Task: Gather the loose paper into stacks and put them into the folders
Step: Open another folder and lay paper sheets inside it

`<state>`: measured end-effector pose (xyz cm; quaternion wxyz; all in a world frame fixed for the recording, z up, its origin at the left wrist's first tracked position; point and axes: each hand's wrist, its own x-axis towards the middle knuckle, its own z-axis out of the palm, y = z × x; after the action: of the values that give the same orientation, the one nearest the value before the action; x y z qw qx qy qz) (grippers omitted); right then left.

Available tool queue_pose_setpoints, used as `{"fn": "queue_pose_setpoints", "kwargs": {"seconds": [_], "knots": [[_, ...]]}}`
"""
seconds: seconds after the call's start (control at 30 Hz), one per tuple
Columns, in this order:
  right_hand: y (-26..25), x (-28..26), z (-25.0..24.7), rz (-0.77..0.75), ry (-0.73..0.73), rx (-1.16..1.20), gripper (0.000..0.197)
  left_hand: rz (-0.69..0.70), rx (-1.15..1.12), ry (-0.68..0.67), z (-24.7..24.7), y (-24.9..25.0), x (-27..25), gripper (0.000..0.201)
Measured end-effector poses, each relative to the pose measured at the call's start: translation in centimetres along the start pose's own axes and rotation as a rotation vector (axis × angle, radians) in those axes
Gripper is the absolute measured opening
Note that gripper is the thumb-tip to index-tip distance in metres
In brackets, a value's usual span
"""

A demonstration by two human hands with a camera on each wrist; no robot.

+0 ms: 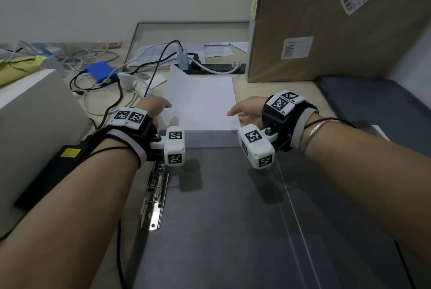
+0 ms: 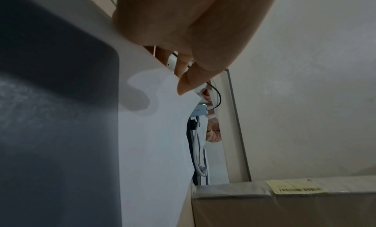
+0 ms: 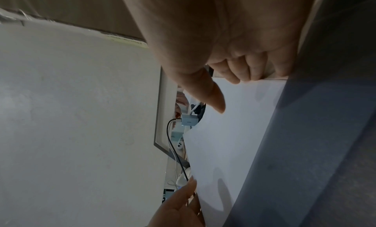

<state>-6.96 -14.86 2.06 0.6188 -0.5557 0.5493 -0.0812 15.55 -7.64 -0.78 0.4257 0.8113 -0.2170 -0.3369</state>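
A stack of white paper (image 1: pixel 200 99) lies on the desk just beyond an open grey folder (image 1: pixel 233 207), which has a metal clip (image 1: pixel 155 195) along its left side. My left hand (image 1: pixel 164 108) holds the stack's left edge, thumb on top (image 2: pixel 184 85) and fingers behind the sheets. My right hand (image 1: pixel 238 115) holds the right edge, with its thumb (image 3: pixel 217 105) over the paper and its curled fingers (image 3: pixel 244 72) against the edge. The far left corner of the paper curls upward. A second dark folder (image 1: pixel 363 102) lies to the right.
A large cardboard box (image 1: pixel 338 20) stands at the back right. A power strip (image 1: pixel 214 68), tangled cables (image 1: pixel 112 83) and a blue device (image 1: pixel 100 73) crowd the back left. A grey box (image 1: pixel 35 113) and a black adapter (image 1: pixel 53 167) sit at the left.
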Motion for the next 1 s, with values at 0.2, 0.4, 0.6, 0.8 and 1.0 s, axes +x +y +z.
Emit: {"fn": "queue_pose_setpoints", "kwargs": {"seconds": [0.2,0.4,0.6,0.8,1.0], "knots": [[0.0,-0.1,-0.2,0.0,-0.013,-0.008,0.053,0.067,0.143,0.059,0.2,0.9,-0.5,0.046],[0.3,0.7,-0.1,0.007,-0.014,0.004,0.062,0.16,0.242,-0.02,-0.6,0.3,1.1,0.045],[0.5,1.4,0.4,-0.029,0.037,-0.007,0.064,0.408,0.186,0.138,-0.2,0.2,-1.6,0.04],[0.6,1.2,-0.4,-0.244,0.237,-0.242,0.053,0.561,-0.033,0.159,-1.6,0.7,-3.7,0.045],[-0.8,-0.5,-1.3,-0.513,0.337,0.062,0.069,0.734,-0.285,0.121,-2.8,2.5,-6.4,0.037]]}}
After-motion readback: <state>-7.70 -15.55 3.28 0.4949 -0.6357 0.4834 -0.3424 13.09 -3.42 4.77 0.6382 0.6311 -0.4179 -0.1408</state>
